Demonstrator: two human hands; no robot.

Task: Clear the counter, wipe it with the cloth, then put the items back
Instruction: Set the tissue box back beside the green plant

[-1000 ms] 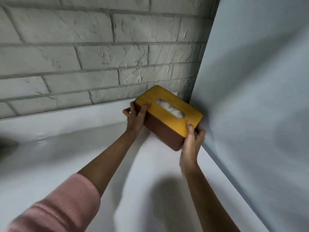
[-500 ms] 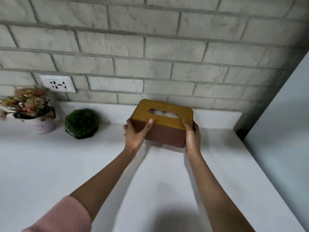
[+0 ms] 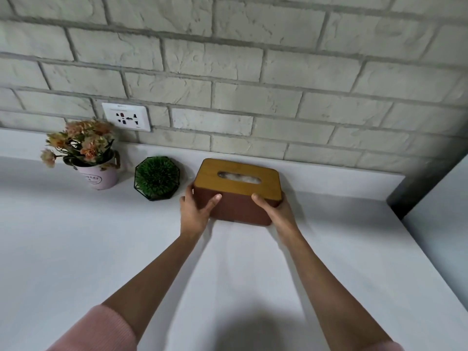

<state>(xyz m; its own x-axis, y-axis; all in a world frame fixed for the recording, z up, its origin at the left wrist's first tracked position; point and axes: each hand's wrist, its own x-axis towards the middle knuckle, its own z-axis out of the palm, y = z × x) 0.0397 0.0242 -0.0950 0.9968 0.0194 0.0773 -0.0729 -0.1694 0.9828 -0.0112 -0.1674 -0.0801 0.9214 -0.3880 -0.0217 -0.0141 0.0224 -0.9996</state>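
At the back of the worktop (image 3: pixel 101 249), close to the brick wall (image 3: pixel 253 72): tissue box (image 3: pixel 238 198), brown body, yellow wooden lid, white tissue (image 3: pixel 239 177) showing in the slot. Both hands on it. Left hand (image 3: pixel 196 211) wraps the left end, thumb laid across the front face, fingers curled round the side. Right hand (image 3: pixel 277 211) does the same on the right end, thumb up at the lid edge. Two-end hold makes sense: the box is wide and the lid looks like a separate part, so clamping both ends holds it level and square to the wall. Bottom edge looks down on the surface; can't tell if the weight is fully off my hands.

Just left of the box, not touching: green moss-ball plant (image 3: pixel 157 177) in a black wire-frame holder. Further left: pink flower pot (image 3: pixel 98 177) with peach flowers. All three line up along the back edge, so my read is this is the put-back row, with the box taking the right slot. Cloth not in view, so wipe status unconfirmed.

Text: pot label reads "…WERS", first letters hidden by leaves, smaller line under it illegible. Wall socket (image 3: pixel 126 117) above the pot has tiny print, unreadable. No label visible on the box. Grey panel (image 3: pixel 443 211) closes off the right side.
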